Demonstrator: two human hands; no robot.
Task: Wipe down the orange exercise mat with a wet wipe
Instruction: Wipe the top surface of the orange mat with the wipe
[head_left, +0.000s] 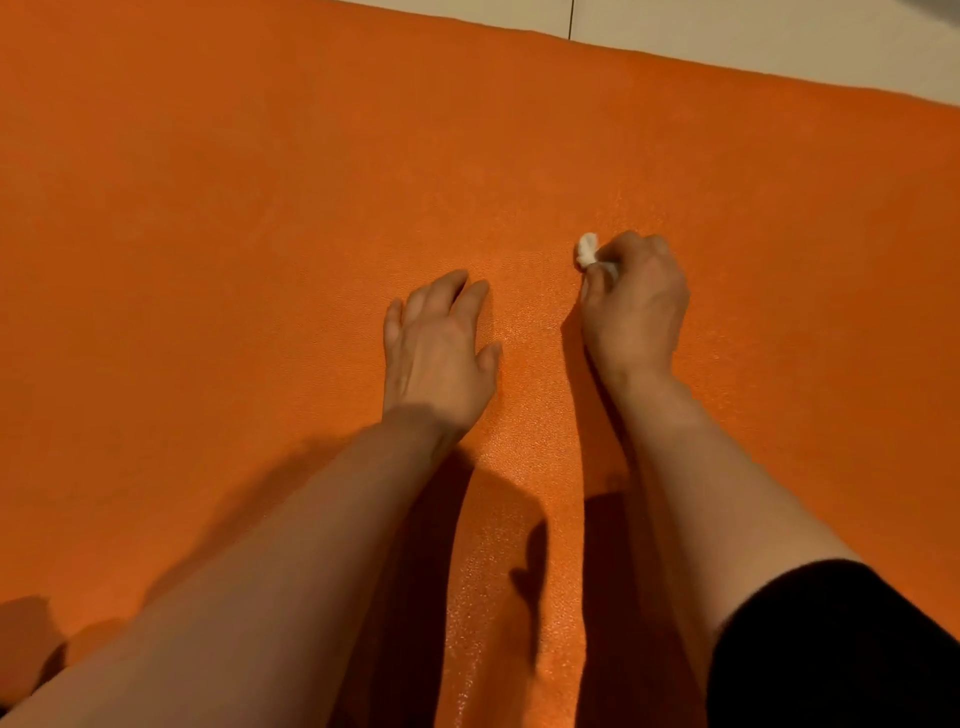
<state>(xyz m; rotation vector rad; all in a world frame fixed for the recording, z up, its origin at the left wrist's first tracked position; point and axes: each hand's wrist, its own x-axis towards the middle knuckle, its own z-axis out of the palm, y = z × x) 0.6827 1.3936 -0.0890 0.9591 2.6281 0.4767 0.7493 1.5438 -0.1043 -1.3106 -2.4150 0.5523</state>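
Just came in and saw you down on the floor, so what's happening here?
A person is cleaning an orange mat that lies on a pale floor. The right hand holds a small bunched white wipe in a curled grip, with the wipe down at the mat's surface. The left hand rests flat on the mat beside it, fingers spread, bracing. A strip of mat between the arms glistens, which suggests it is damp from wiping.
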